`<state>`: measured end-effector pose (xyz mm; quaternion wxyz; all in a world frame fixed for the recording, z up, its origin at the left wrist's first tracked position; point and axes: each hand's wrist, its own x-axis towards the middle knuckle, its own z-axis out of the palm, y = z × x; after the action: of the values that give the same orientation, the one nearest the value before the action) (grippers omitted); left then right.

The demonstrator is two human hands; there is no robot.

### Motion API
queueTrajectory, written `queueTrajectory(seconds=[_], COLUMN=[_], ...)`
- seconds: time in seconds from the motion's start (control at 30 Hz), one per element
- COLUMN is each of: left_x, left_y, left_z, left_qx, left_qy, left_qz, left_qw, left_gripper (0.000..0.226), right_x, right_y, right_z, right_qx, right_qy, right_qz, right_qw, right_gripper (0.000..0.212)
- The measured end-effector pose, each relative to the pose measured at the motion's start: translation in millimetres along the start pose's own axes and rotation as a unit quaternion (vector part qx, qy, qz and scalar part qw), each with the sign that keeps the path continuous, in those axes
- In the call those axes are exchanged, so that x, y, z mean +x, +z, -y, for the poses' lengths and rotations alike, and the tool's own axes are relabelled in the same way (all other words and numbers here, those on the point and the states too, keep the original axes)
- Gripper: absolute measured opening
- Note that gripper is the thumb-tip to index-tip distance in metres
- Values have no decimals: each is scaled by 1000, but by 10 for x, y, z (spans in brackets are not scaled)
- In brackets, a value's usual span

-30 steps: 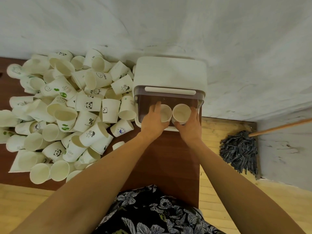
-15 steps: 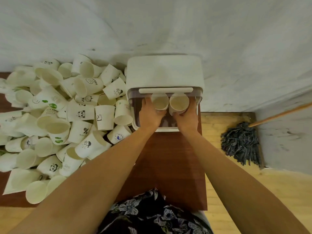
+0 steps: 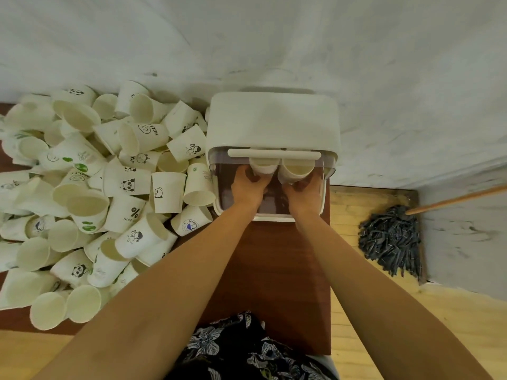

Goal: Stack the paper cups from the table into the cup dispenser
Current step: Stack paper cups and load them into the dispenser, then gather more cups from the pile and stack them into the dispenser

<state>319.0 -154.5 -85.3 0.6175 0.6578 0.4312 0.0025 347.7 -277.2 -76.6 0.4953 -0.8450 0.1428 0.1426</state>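
The cup dispenser [image 3: 273, 124], white-topped with a clear tinted front, stands on the tabletop [image 3: 271, 270] straight ahead of both hands. Two paper cups sit side by side in its opening under the white bar. The left hand [image 3: 248, 185] curls around the left cup [image 3: 263, 166]; the right hand [image 3: 303, 189] curls around the right cup [image 3: 297, 170]. Both cups are plain off-white, mouths facing the camera. To the left of the left hand lies a heap of loose cups [image 3: 90, 187], many printed with pandas, smileys and green leaves.
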Motion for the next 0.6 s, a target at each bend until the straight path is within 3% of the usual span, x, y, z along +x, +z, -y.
queueTrajectory(seconds=[0.13,0.3,0.5,0.6], left_x=[56,-8,-60,-131], left_y=[-56,-132,-177,-209], left_z=[-25,-93,-146,-169], left_qx=[48,80,135,171], left_qy=[-4,40,69,83], left_qz=[13,16,26,28], left_qw=[999,996,988,981], left_gripper=[50,46,49,52], right_x=[58,100,202,127], right_y=[-8,15,-6,-47], right_z=[14,-4,-30,-8], right_qx=[-14,-5,-30,-50], right_qy=[4,-1,-18,-23], right_qz=[18,10,-9,-2], right_qw=[1000,1000,999,998], right_gripper=[55,68,45,50])
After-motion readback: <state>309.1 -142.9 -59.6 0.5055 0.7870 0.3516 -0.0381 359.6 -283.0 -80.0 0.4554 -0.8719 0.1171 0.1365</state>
